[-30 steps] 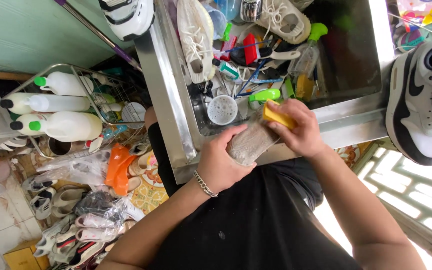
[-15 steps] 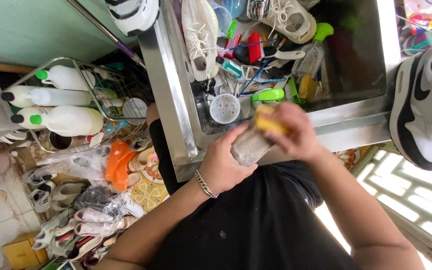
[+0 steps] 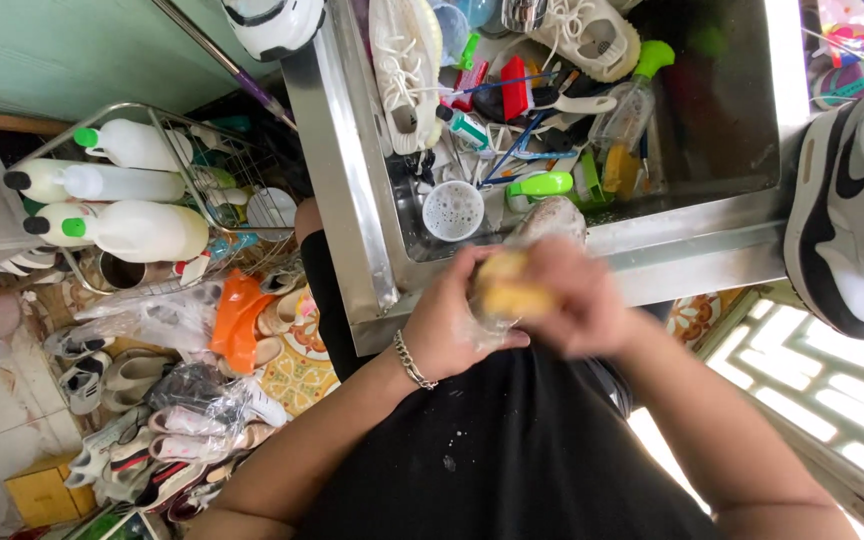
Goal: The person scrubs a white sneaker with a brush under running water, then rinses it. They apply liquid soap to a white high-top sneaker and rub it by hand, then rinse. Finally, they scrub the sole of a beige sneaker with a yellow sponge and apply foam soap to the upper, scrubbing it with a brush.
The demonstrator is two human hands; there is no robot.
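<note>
Left hand (image 3: 452,325) clasped under a grey insole (image 3: 544,222), blurred right hand (image 3: 577,300) pinching a yellow sponge (image 3: 510,287) against it.

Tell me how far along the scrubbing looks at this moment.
Done: cannot tell; nothing shows a finished piece. In hand: the left hand grips a grey, soapy shoe insole over the steel sink's front rim, while the blurred right hand rubs a yellow sponge on it. Left: cream lace-up sneakers lie in the sink, and a grey-and-black sneaker sits beside it.
</note>
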